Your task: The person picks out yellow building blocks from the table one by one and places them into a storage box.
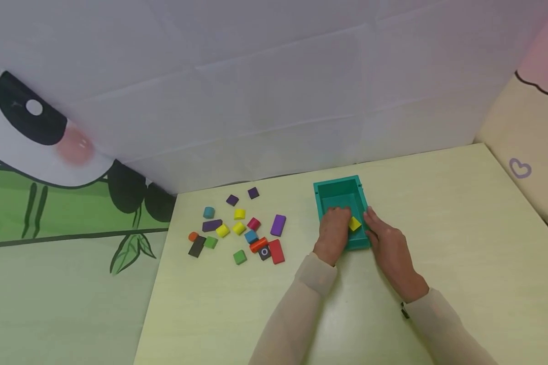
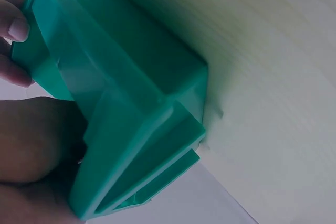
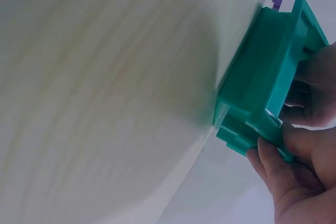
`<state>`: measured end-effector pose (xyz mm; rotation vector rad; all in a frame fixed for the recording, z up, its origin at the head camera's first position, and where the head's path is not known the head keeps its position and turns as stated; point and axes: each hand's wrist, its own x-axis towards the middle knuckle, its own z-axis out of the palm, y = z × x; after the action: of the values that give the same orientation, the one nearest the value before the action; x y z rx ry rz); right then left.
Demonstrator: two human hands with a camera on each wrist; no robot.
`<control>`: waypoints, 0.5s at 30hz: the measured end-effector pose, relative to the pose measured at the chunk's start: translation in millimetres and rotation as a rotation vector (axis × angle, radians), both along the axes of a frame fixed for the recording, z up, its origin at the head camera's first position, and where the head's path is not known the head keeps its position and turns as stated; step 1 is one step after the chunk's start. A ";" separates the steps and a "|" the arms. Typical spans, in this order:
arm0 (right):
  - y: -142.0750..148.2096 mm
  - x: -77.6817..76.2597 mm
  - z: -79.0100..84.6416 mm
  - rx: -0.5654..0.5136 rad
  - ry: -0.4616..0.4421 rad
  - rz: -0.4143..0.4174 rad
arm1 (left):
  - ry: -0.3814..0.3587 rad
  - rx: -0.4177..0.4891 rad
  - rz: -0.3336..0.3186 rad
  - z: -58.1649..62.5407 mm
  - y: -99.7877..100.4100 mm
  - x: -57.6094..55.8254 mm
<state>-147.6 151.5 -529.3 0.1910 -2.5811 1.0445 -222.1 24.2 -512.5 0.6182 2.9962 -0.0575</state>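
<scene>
A teal plastic box (image 1: 323, 200) with an open top stands on the table. My left hand (image 1: 333, 233) reaches down into it with curled fingers and holds a yellow block (image 1: 354, 223), which shows at the hand's thumb side. Its fingertips are hidden in the head view. At the box's right wall my right hand (image 1: 389, 248) grips the rim between thumb and fingers. The right wrist view shows that right hand (image 3: 304, 177) pinching a corner of the box (image 3: 257, 61), with the left hand (image 3: 317, 87) behind the rim.
Left of the box, several coloured blocks lie scattered, among them a purple block (image 1: 278, 225), a red block (image 1: 276, 251), a black block (image 1: 197, 247) and a green block (image 1: 239, 257). A pale cloth wall (image 1: 283, 111) borders the table's (image 1: 461, 213) far edge.
</scene>
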 end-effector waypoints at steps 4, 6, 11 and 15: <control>-1.4 1.0 -0.3 0.003 0.010 0.004 | -0.009 0.009 -0.007 3.2 -3.6 3.4; -1.6 1.6 -0.5 0.004 0.011 0.006 | 0.001 0.017 -0.024 5.7 -6.3 6.0; 0.2 1.5 -2.4 -0.006 -0.002 0.009 | 0.065 0.096 -0.103 17.2 -18.1 16.2; 2.5 -0.5 -2.6 -0.019 -0.022 0.014 | 0.100 0.212 -0.110 29.9 -35.4 24.7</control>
<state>-148.1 154.0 -531.9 0.1941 -2.5918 1.0815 -197.4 -11.1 -482.6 0.8240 3.0861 0.2319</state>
